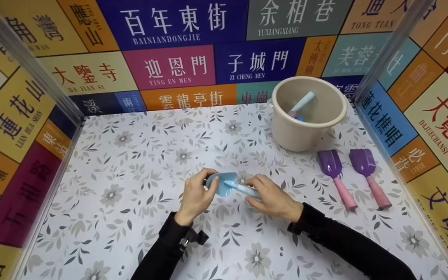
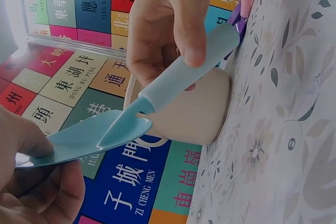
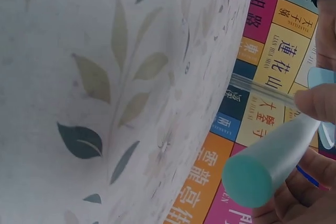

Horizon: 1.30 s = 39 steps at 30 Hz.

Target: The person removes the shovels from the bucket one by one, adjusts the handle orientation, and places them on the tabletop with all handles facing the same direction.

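A light blue toy shovel (image 1: 226,189) is held between both hands above the table. My left hand (image 1: 196,196) pinches the edge of its scoop, the thumb on the inner face and the fingers behind. My right hand (image 1: 272,198) grips the pale handle (image 2: 191,72) between thumb and fingers. Seen from the right wrist, the handle's teal end (image 3: 247,182) points toward the camera, and the left forearm's dark sleeve shows at the upper right. The scoop's back is hidden in the head view.
A beige bucket (image 1: 301,136) stands at the back right, with a pale blue handle (image 1: 303,102) and other small pieces inside. Right of the hands lie two purple shovels (image 1: 329,163) (image 1: 363,161) with pink handles. Sign-covered walls (image 1: 169,66) enclose the flower-patterned table (image 1: 146,155).
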Available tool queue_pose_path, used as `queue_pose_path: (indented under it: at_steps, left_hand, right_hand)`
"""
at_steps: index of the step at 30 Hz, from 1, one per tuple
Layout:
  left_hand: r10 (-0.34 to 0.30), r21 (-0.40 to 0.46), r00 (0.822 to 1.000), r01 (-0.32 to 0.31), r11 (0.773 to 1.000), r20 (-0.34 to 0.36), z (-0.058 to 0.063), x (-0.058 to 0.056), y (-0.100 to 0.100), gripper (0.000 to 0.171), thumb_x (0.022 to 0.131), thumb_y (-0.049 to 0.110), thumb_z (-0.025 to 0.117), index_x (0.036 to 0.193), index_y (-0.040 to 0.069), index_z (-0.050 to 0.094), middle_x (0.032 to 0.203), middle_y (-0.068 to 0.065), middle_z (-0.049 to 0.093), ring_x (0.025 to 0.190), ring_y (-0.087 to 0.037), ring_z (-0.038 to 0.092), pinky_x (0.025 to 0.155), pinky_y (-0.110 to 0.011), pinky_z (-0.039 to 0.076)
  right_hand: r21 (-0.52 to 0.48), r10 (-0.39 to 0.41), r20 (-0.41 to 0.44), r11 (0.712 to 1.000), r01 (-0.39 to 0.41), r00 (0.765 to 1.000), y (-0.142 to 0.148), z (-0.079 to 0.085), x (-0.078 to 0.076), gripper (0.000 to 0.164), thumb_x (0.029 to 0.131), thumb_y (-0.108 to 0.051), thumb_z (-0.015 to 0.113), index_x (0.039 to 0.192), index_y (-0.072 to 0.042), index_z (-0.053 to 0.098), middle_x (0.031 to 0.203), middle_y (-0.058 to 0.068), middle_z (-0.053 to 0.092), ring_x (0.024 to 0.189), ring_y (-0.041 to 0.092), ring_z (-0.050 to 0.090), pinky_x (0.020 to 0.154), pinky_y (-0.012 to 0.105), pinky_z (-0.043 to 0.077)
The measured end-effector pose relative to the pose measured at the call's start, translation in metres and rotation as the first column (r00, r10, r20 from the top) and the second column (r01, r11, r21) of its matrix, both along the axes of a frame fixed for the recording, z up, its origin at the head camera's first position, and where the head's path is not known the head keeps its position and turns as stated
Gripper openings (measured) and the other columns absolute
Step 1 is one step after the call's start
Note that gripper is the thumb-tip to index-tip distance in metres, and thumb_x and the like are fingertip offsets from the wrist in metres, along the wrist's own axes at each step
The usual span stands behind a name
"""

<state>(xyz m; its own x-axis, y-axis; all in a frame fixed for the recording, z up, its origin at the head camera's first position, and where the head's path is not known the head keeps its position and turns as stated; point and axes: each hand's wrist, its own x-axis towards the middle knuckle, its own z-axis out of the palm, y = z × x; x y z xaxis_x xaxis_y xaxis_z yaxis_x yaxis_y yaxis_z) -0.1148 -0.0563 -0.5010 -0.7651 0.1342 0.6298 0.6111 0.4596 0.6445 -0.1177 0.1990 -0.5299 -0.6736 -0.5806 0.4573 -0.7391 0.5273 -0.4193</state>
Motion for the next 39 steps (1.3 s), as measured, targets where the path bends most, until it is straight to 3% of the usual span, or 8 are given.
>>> queue_pose_path:
  at_steps: [14,27,35,39]
  left_hand:
    - [-0.011,0.007,1.0,0.011,1.0,-0.01,-0.003,0.0,0.001,0.008,0.092,-0.004,0.071,0.099,0.0,0.072,0.086,-0.012,0.077,0.067,-0.021,0.071,0.061,-0.032,0.061]
    - [-0.018,0.019,1.0,0.018,1.0,0.011,-0.002,-0.001,0.002,0.009,0.092,-0.001,0.073,0.101,0.0,0.074,0.086,-0.011,0.077,0.066,-0.019,0.071,0.06,-0.03,0.059]
    - [-0.065,0.059,0.997,0.063,0.996,0.037,-0.006,0.0,-0.007,0.022,0.091,0.004,0.078,0.111,-0.005,0.072,0.095,-0.015,0.077,0.078,-0.026,0.076,0.068,-0.036,0.065]
    - [-0.05,-0.001,0.999,0.05,0.999,0.002,-0.013,0.004,-0.017,0.029,0.087,0.005,0.082,0.111,-0.006,0.071,0.099,-0.016,0.077,0.08,-0.026,0.073,0.069,-0.033,0.065]
  right_hand:
    - [-0.018,-0.017,-0.069,1.0,0.016,0.997,-0.003,-0.007,0.003,0.028,0.091,-0.003,0.077,0.115,0.001,0.065,0.103,0.01,0.064,0.093,0.022,0.06,0.079,0.037,0.059]
    - [-0.01,0.001,-0.104,1.0,-0.002,0.995,-0.003,-0.005,0.002,0.03,0.089,-0.002,0.079,0.115,0.003,0.065,0.103,0.011,0.065,0.092,0.024,0.062,0.08,0.038,0.059]
    - [-0.022,-0.042,-0.065,0.999,0.04,0.997,0.005,0.0,0.003,0.028,0.09,-0.001,0.077,0.114,0.002,0.064,0.101,0.012,0.064,0.089,0.023,0.062,0.078,0.038,0.06]
    - [-0.043,-0.083,-0.082,0.996,0.08,0.993,0.015,0.002,0.003,0.026,0.088,0.002,0.078,0.11,0.003,0.064,0.096,0.013,0.064,0.084,0.023,0.061,0.073,0.038,0.059]
